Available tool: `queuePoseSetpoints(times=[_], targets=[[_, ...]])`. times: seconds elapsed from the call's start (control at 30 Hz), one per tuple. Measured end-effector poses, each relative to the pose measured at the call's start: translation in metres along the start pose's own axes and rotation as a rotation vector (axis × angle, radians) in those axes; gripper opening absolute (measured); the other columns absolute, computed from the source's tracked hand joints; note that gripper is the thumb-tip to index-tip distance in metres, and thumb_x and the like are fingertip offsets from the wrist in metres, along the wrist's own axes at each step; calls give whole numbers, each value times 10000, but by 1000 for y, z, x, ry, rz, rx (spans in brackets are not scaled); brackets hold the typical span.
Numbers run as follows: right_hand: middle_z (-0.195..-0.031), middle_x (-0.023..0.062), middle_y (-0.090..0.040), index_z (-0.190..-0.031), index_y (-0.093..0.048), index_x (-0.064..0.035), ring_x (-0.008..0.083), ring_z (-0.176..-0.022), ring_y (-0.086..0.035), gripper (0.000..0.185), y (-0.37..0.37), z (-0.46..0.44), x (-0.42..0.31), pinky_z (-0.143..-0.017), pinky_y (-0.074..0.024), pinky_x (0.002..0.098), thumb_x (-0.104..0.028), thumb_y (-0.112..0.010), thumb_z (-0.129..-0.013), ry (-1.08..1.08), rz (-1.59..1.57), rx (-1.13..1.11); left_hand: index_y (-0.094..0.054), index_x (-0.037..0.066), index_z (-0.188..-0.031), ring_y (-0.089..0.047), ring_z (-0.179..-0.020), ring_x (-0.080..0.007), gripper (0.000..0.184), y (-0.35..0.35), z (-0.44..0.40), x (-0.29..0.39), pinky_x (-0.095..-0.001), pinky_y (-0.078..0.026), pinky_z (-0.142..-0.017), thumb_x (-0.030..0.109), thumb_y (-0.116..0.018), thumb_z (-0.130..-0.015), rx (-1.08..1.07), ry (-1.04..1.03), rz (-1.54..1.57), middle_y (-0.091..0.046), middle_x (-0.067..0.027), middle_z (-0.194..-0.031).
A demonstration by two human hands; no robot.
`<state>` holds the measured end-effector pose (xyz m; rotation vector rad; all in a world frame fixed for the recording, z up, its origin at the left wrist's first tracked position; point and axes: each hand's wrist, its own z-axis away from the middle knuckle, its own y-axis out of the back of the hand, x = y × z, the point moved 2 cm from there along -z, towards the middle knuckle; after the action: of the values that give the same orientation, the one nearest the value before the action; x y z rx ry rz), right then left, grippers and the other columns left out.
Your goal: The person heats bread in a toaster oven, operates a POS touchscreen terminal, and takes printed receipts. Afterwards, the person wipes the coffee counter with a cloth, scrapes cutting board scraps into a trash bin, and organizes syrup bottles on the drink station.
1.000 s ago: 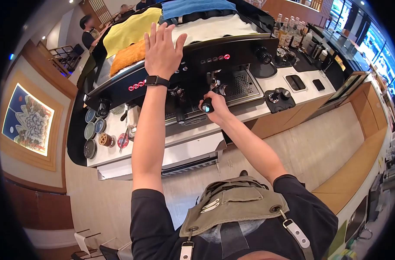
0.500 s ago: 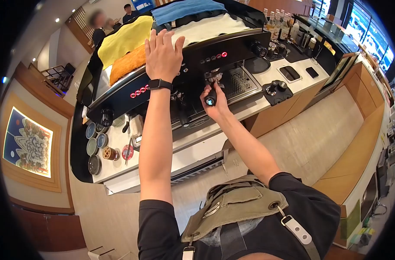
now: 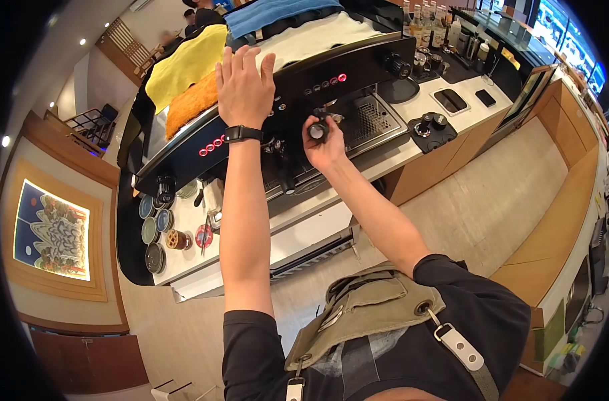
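Note:
A black espresso machine (image 3: 184, 155) stretches across the counter in front of me. My left hand (image 3: 246, 87) lies with fingers extended against its upper front edge, beside the cloths on top. With fingers wrapped around the black handle of a portafilter (image 3: 316, 132), my right hand (image 3: 326, 148) is at the machine's right group head. The handle's round end faces me, and a bit of metal shows behind it; whether it is locked in cannot be seen. Between my arms, a second portafilter (image 3: 285, 175) hangs at the left group.
Yellow (image 3: 187, 63), orange (image 3: 192, 109), white (image 3: 324, 43) and blue cloths (image 3: 277, 16) cover the machine's top. A tamping mat (image 3: 432, 131) and a phone (image 3: 485, 97) lie right. Stacked dishes (image 3: 155, 257) and an iced drink (image 3: 178, 240) stand left. People (image 3: 203, 17) are behind the machine.
My right hand has moved up and slightly left with the portafilter handle, whose end now points more toward me. My left hand stays against the machine. The view has shifted a little.

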<state>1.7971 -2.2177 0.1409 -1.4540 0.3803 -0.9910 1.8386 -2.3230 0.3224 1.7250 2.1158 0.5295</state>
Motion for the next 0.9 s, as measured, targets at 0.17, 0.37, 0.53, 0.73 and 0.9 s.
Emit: queuePoseSetpoints(times=[0.17, 0.37, 0.53, 0.73, 0.9], targets=[[-792, 73, -570, -980, -548, -1, 182, -694, -598, 248, 2, 20, -5, -609, -554, 293, -244, -548, -1031, -145, 158, 145, -644, 119, -1216, -486, -1357, -343, 447, -2, -1, 0, -508, -336, -1165, 485, -448, -1052, 28, -28, 17, -631, -65, -1320], [-683, 2, -513, -1091, -631, -47, 122, -544, -477, 308, 54, 35, -78, -457, -357, 253, -344, -570, -1037, -536, 388, -149, -641, 91, -1226, -539, -1293, -354, 463, 6, -16, 11, -504, -373, -1131, 481, -579, -985, -63, 4, 412, -647, -102, -1290], [-641, -12, -505, -1213, -607, -54, 128, -465, -459, 395, 60, 28, -114, -408, -346, 268, -404, -495, -1068, -607, 524, -191, -608, 81, -1286, -560, -1264, -324, 601, -18, -26, 60, -493, -391, -1119, 521, -695, -886, -153, -231, 403, -631, -113, -1314], [-672, 35, -568, -1152, -616, -38, 143, -490, -528, 309, -2, 40, -130, -416, -409, 293, -309, -561, -1015, -350, 1504, 28, -495, 152, -1432, -562, -1276, -296, 801, -25, -22, 74, -480, -363, -1162, 596, -733, -809, -242, -291, 145, -576, -97, -1410], [-750, 72, -585, -1263, -590, 32, 181, -511, -568, 462, -30, 20, -114, -442, -452, 316, -229, -608, -882, -208, 2039, -58, -442, 191, -1489, -518, -1338, -302, 893, -26, -19, 76, -560, -332, -1162, 635, -733, -772, -282, -258, 59, -522, -100, -1479]])
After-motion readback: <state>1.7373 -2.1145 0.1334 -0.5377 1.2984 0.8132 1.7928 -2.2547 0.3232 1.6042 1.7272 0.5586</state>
